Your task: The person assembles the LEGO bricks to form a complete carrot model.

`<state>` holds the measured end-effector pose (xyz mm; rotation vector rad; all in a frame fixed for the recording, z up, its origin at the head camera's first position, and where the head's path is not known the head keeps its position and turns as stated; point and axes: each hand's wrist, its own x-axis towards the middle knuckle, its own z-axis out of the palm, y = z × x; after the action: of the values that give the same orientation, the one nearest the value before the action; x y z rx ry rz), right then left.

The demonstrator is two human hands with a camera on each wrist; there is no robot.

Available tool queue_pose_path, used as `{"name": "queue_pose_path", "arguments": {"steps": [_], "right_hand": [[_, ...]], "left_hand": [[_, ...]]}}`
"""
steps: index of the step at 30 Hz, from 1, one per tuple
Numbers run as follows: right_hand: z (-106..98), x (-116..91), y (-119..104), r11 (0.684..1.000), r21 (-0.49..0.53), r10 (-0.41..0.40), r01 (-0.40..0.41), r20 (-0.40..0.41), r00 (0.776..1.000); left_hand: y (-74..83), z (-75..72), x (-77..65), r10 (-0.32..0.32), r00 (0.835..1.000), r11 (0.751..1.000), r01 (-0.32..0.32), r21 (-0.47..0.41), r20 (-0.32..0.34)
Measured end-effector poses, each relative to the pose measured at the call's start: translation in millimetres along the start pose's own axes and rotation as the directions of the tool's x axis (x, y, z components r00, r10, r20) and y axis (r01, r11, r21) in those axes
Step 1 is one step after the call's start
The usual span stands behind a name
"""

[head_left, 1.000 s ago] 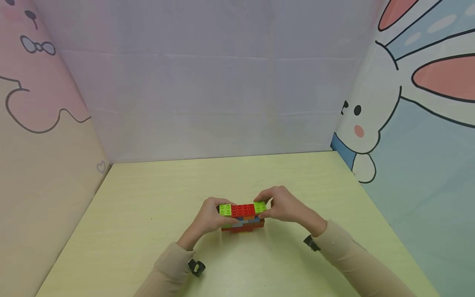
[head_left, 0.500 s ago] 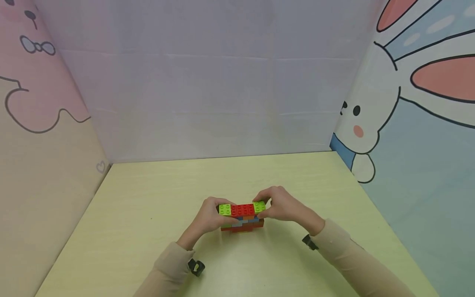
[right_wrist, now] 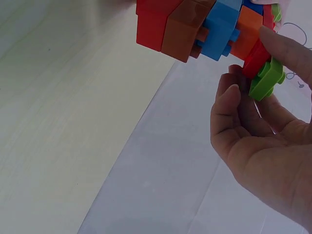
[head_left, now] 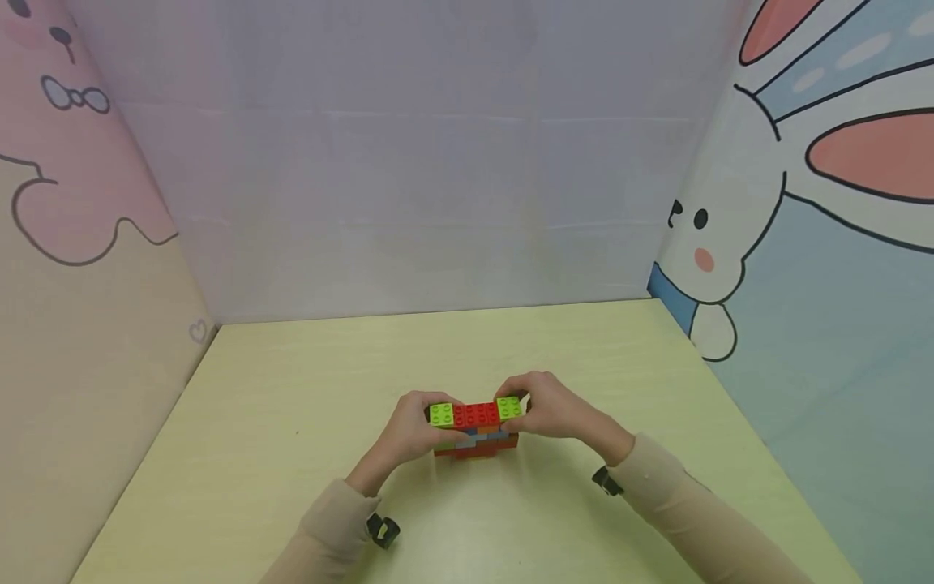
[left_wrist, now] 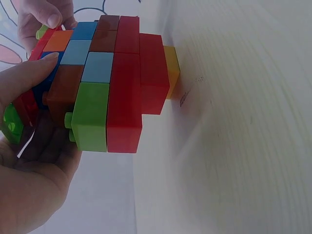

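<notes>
A stack of toy building bricks (head_left: 476, 415) stands at the middle of the table, its studs facing up. The top layer has red bricks, with a lime green brick (head_left: 441, 414) at the left end and another green brick (head_left: 509, 407) at the right end. My left hand (head_left: 409, 430) grips the left end, thumb on the near side, fingers behind. With thumb in front and fingers behind, my right hand (head_left: 550, 410) pinches the upper right end by its green brick. Below, the left wrist view shows orange, blue, brown and green bricks (left_wrist: 92, 117), then red bricks (left_wrist: 154, 73) and a yellow brick (left_wrist: 172, 72) lowest.
The pale wooden table (head_left: 328, 365) extends around the stack on every side. A plain light cloth wall (head_left: 438, 203) rises at its back edge. Printed cartoon panels flank it, with a rabbit (head_left: 722, 211) on the right one.
Both hands keep their hold on the brick stack. Everything in the head view shifts only very slightly.
</notes>
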<state>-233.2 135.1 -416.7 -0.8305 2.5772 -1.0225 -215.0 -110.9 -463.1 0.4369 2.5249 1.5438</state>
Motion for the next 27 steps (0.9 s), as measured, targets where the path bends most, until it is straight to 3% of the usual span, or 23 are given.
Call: {"name": "queue_pose_path", "arguments": {"steps": [16,27], "right_hand": [[5,0,5,0.998,0.053,-0.045,0.046,-0.022,0.999],[20,2,17,0.99,0.144,0.004,0.003,-0.045,0.999]], "left_hand": [[-2.8,0.3,-1.8,0.009,1.0,1.0,-0.009,-0.01,-0.008],[-2.9,2.6,-3.7,0.014,1.0,1.0,-0.014,-0.022,-0.011]]}}
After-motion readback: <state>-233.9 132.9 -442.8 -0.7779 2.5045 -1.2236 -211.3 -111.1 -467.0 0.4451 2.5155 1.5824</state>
